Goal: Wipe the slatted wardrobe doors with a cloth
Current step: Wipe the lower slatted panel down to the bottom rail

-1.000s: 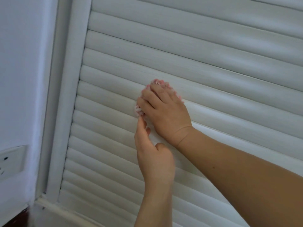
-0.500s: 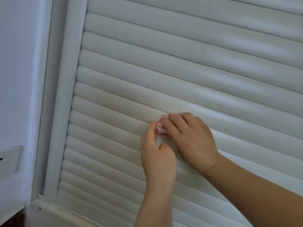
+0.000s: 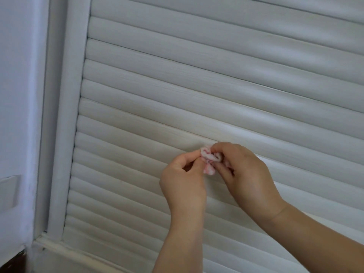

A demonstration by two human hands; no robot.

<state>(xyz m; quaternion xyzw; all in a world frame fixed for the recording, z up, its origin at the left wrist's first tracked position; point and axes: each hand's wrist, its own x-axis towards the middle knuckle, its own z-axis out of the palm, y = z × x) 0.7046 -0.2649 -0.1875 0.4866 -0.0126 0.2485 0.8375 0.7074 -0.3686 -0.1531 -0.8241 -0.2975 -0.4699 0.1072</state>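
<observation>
Both hands are up at the slatted wardrobe door (image 3: 216, 91), white rounded slats running across it. Between them sits the cloth (image 3: 209, 159), a small crumpled wad, white with pink marks, bunched tight just in front of the slats. The left hand (image 3: 183, 182) pinches its edge with curled fingers; the right hand (image 3: 248, 174) curls over it, gripping the other side.
</observation>
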